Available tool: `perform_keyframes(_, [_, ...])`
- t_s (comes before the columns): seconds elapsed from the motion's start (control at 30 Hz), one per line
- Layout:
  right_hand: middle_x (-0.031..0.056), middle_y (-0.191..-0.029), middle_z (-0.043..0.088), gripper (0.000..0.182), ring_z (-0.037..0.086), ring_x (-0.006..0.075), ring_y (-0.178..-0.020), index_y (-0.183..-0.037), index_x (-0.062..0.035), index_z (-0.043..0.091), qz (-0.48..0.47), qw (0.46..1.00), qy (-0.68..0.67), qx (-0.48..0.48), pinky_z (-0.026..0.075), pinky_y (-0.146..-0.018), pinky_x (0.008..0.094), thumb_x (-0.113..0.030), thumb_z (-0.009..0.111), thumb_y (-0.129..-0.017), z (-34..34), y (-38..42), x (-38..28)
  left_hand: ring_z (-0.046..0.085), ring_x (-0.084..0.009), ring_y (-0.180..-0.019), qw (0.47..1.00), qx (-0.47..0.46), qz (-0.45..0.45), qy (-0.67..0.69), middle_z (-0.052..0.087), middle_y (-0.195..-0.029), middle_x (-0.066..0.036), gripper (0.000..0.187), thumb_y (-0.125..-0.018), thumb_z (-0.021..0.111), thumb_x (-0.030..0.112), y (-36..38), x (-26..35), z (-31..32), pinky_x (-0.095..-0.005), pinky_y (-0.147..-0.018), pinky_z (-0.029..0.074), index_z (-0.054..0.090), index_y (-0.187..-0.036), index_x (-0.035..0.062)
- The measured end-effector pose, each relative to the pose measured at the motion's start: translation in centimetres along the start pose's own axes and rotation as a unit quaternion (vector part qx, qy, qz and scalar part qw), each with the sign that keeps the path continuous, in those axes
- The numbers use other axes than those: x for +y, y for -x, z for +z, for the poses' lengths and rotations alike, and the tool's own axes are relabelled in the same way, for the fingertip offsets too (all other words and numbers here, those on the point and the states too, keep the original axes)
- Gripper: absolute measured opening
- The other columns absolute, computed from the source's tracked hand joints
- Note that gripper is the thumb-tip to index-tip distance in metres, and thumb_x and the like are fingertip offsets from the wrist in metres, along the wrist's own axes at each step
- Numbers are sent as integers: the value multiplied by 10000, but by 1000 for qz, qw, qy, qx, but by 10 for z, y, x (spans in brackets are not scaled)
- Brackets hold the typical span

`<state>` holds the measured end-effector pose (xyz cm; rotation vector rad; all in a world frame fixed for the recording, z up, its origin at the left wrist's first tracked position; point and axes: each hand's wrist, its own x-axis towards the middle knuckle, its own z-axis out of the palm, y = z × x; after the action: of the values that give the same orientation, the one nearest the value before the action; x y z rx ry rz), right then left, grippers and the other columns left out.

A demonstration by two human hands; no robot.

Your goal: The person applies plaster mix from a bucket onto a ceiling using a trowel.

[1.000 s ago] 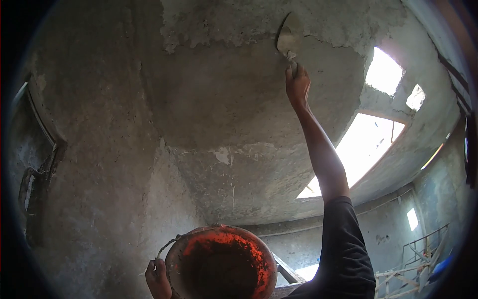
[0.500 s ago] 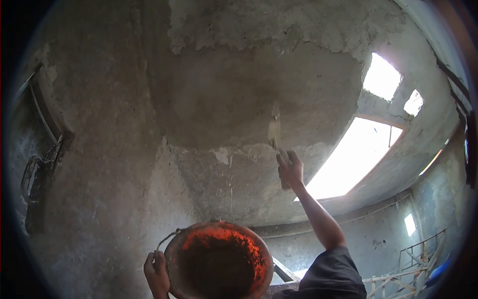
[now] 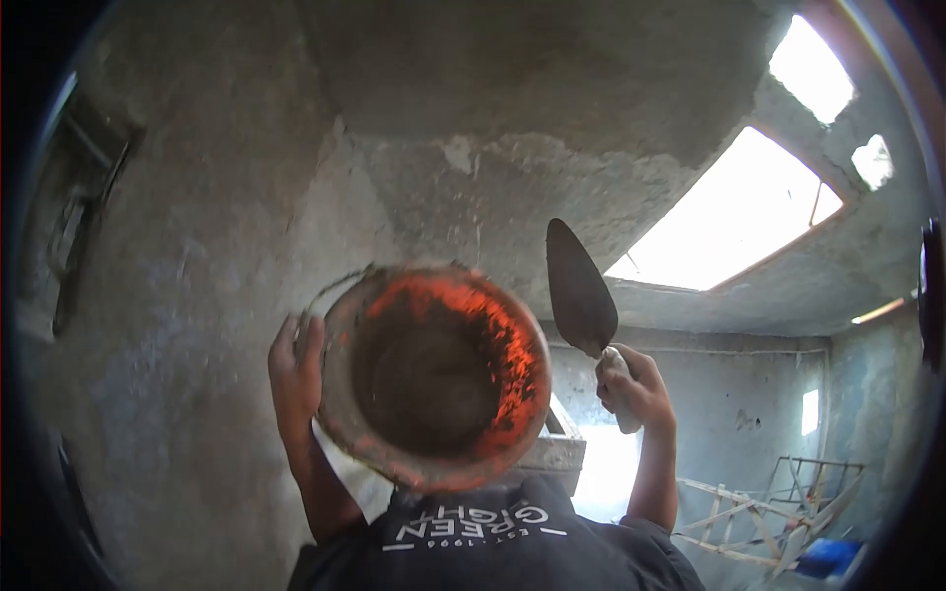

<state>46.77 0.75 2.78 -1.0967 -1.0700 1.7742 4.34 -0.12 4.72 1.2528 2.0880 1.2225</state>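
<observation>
My left hand is closed on the left side of an orange bucket, near its thin handle. Grey mortar coats the bucket's rim and inner wall, and its dark inside faces the camera; how much lies at the bottom is hard to make out. To the right of the bucket, my right hand grips the handle of a pointed trowel. The blade points up, apart from both bucket and wall, and its visible face is dark. Behind it stretches a grey plastered wall with a rough, patchy band below a smoother, darker area.
A bright window opening lies at upper right, with smaller openings beyond it. At lower right stand a metal frame and a blue object. A pale ledge or board shows behind the bucket.
My right hand has come down and away from the wall with the trowel, now beside the bucket. The bucket and left hand sit higher in view, and the view has tilted downward.
</observation>
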Motion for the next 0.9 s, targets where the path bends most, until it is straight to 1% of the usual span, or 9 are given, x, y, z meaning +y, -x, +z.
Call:
perform_keyframes(0.07, [40, -790, 575, 395, 542, 86, -607, -1095, -1, 557, -5, 971, 239, 23, 436, -504, 230, -128, 730, -763, 9, 24, -6, 587, -257, -944, 998, -37, 45, 0, 637, -1025, -207, 523, -928, 576, 413, 10, 36, 0, -347, -866, 445, 573, -1124, -71])
perform_keyframes(0.1, [32, -808, 605, 464, 544, 73, -621, -1067, -21, 562, -17, 970, 239, 42, 457, -542, 232, -87, 802, -676, 8, 32, -2, 572, -226, -867, 997, -40, 67, 11, 636, -937, -177, 470, -930, 576, 400, 11, 41, 3, -340, -812, 448, 584, -1064, -50])
perform_keyframes(0.23, [89, -839, 660, 368, 591, 164, -621, -973, -59, 572, 26, 920, 387, 58, 485, -602, 286, -89, 776, -669, 4, 55, -18, 555, -160, -758, 995, -60, 77, 21, 630, -811, -134, 421, -933, 578, 387, 19, 61, 12, -316, -723, 453, 593, -988, -30])
perform_keyframes(0.3, [99, -862, 639, 354, 609, 223, -638, -981, -68, 602, -125, 856, 501, -5, 500, -616, 335, -77, 764, -666, -1, 56, -24, 542, -150, -739, 994, -67, 81, 38, 619, -793, -123, 425, -935, 575, 394, 25, 74, 20, -309, -710, 450, 591, -981, -29])
perform_keyframes(0.33, [99, -862, 639, 354, 609, 223, -638, -981, -68, 602, -117, 856, 503, -7, 500, -616, 335, -77, 764, -666, -2, 54, -28, 529, -140, -720, 991, -74, 92, 59, 609, -774, -113, 430, -938, 572, 400, 26, 76, 25, -302, -696, 447, 589, -973, -28])
perform_keyframes(0.4, [81, -853, 595, 350, 611, 247, -666, -999, -87, 636, -184, 768, 613, -18, 510, -645, 383, -83, 764, -673, -1, 47, -40, 520, -135, -701, 989, -105, 77, 67, 600, -747, -102, 431, -940, 570, 403, 27, 79, 30, -298, -681, 442, 586, -960, -27])
perform_keyframes(0.7, [104, -883, 593, 354, 635, 307, -747, -1115, -127, 621, -82, 690, 715, -73, 512, -629, 421, -161, 701, -772, 6, 3, -65, 491, -121, -565, 981, -125, 132, 68, 560, -612, -90, 403, -940, 588, 363, 21, 80, 46, -305, -558, 418, 573, -875, -34])
perform_keyframes(0.77, [100, -871, 587, 348, 644, 299, -751, -1135, -163, 607, -157, 597, 786, -34, 526, -620, 417, -175, 684, -796, 10, -1, -52, 483, -127, -556, 980, -125, 135, 69, 554, -609, -96, 395, -938, 592, 353, 25, 81, 46, -309, -551, 416, 573, -871, -35])
perform_keyframes(0.9, [89, -897, 573, 331, 645, 287, -728, -1122, -194, 617, -93, 589, 800, -63, 535, -624, 414, -197, 687, -799, 26, -10, -51, 579, -176, -611, 978, -139, 134, 77, 616, -678, -135, 366, -928, 605, 327, 25, 82, 46, -322, -595, 452, 592, -913, -38])
